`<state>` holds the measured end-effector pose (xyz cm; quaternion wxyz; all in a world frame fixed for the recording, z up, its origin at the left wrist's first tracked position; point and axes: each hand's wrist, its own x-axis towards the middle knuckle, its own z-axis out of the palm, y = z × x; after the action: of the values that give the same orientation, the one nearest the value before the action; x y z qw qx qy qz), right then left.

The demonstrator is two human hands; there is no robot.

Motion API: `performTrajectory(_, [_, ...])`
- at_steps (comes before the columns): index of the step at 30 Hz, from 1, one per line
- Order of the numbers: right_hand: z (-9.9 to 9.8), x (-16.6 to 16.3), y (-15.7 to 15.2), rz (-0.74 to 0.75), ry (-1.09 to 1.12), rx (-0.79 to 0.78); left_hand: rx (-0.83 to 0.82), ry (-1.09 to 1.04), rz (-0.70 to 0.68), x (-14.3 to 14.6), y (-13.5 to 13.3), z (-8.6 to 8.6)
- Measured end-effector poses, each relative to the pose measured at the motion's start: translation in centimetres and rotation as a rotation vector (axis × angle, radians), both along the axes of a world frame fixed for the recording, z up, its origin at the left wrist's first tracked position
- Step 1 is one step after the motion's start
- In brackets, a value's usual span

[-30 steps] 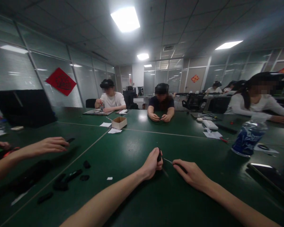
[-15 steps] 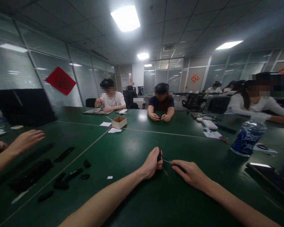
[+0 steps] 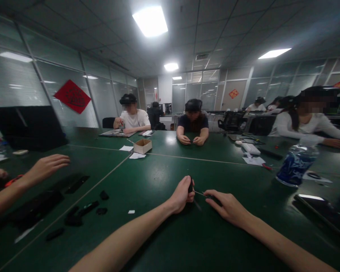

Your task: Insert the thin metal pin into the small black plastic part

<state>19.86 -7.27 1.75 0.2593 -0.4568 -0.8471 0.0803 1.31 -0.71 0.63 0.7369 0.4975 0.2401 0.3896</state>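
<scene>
In the head view my left hand (image 3: pixel 183 195) is closed around a small black object (image 3: pixel 190 186), mostly hidden by the fingers. My right hand (image 3: pixel 223 206), just to its right, pinches a thin metal tool (image 3: pixel 198 193) that looks like tweezers. Its slim shaft reaches from my right fingertips to the black object at my left hand. Whether the tip touches that object, I cannot tell. Both hands are low over the green table (image 3: pixel 170 241).
Several black parts (image 3: pixel 87 207) and a white scrap (image 3: pixel 131 212) lie left. A co-worker's hand (image 3: pixel 49 168) is farther left. A small open box (image 3: pixel 142 146) stands ahead. On the right are a bottle (image 3: pixel 296 166) and a phone (image 3: pixel 325 215). Other people sit around the table.
The co-worker's hand at the left has moved to the right, and a red-orange item now shows behind that arm. My own hands have hardly moved.
</scene>
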Motion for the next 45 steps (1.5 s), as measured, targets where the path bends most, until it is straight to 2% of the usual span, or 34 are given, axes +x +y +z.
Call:
performTrajectory(25, [0.0, -0.1, 0.0, -0.034, 0.0, 0.006, -0.031, 0.01, 0.025, 0.1, -0.3, 0.5])
performTrajectory(36, [-0.5, 0.1, 0.4, -0.142, 0.082, 0.011, -0.009, 0.015, 0.018, 0.1, -0.1, 0.4])
performTrajectory(45, [-1.0, 0.2, 0.5, -0.165, 0.112, 0.041, 0.023, 0.015, -0.001, 0.0, -0.1, 0.1])
